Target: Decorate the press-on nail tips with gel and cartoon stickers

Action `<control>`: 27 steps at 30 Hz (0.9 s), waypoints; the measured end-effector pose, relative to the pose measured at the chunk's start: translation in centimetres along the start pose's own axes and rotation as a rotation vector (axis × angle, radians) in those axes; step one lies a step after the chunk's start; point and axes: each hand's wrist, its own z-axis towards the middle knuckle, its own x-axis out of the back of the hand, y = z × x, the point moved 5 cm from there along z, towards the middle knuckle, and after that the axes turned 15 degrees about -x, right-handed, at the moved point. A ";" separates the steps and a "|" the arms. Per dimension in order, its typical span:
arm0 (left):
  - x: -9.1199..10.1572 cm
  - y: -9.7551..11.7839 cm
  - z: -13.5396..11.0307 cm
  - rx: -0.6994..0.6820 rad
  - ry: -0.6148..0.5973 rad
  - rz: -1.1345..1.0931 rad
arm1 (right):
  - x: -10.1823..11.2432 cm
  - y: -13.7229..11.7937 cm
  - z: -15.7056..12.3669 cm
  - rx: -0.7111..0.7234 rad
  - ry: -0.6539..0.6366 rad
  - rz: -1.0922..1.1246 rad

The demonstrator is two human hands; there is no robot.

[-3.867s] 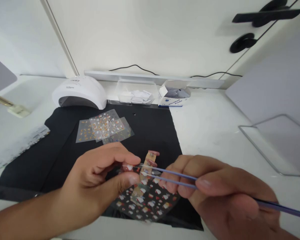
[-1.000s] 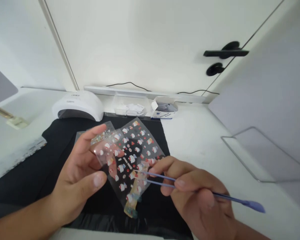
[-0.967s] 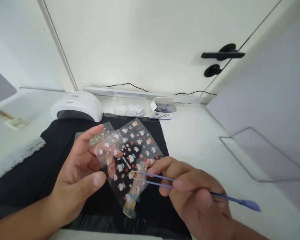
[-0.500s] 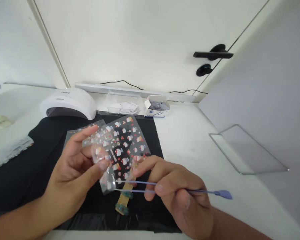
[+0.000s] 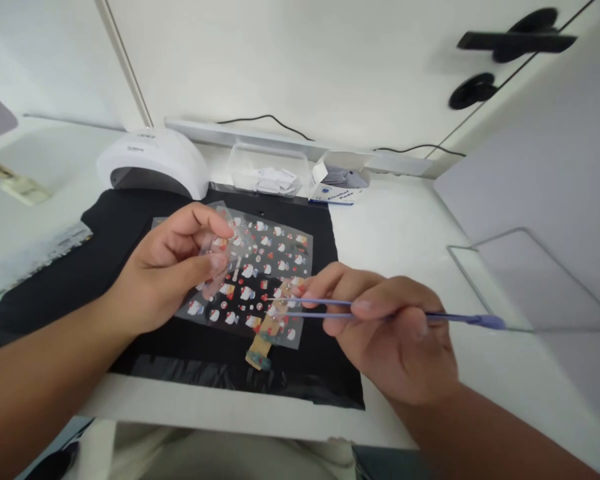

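With the left hand (image 5: 173, 270) pinching a corner of the sticker sheet (image 5: 265, 263) above the black mat (image 5: 105, 247) and the right hand (image 5: 397, 337) gripping tweezers (image 5: 450, 318) at its lower edge, the limp sheet might flex and spoil the pick.

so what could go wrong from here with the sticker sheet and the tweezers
1. The left hand pinches the sheet by one corner only, so it may flex or slip when the tweezers in the right hand press on it.
2. The stickers sit close together, so the tips might catch a neighbour.
3. The nail strip lies partly under the sheet, where it could get knocked.
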 end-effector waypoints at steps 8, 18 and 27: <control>-0.1 -0.2 0.2 -0.004 -0.091 -0.050 | -0.1 0.4 0.1 0.025 0.006 0.013; -0.1 -0.3 0.4 0.044 -0.174 -0.039 | -0.1 0.5 -0.1 -0.010 -0.018 0.002; 0.4 0.0 0.0 -0.177 -0.089 -0.066 | 0.4 0.2 -0.3 0.034 0.193 -0.019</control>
